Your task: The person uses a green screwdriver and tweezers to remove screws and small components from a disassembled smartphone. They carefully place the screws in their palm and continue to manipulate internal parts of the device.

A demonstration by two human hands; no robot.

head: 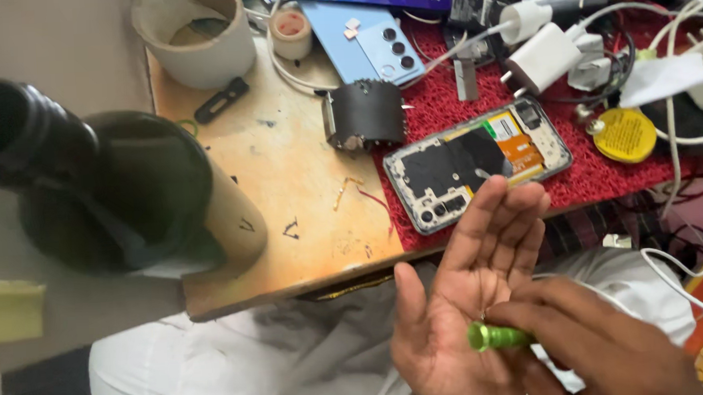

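Note:
My left hand [468,287] is held open, palm up, just off the near edge of the wooden table [287,185]. My right hand [608,344] grips a small green-handled tool [495,336] and presses its tip into the left palm. Whether anything tiny lies on the palm, I cannot tell. Just beyond the left fingertips, an opened phone [478,163] with its back removed lies on a red mat [443,104].
A blue phone back cover [363,40], a dark metal block [365,115], a tape roll [290,31] and a beige pot [195,37] stand further back. White chargers [544,55] and cables crowd the right, beside a yellow round tin [625,135]. A dark tube [86,179] looms left.

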